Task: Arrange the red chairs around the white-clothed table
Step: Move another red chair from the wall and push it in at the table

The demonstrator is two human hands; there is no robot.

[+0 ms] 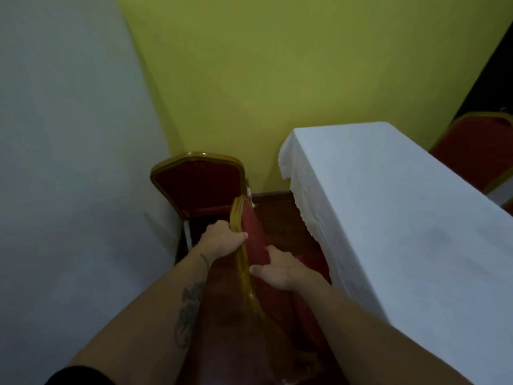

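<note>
A red chair with a gold frame (251,226) stands right below me in the aisle, seen edge-on from above. My left hand (222,238) grips the gold edge of its backrest. My right hand (280,266) presses on the red padding of the same backrest, thumb toward the frame. Just beyond it a second red chair (198,183) faces me, close to the wall. The white-clothed table (388,218) runs along the right. A third red chair (480,151) shows behind that table at the far right.
Another white-clothed table (69,162) fills the left side, leaving a narrow aisle of dark red floor (280,218). A yellow-green wall (277,79) with a dark skirting board closes the aisle ahead.
</note>
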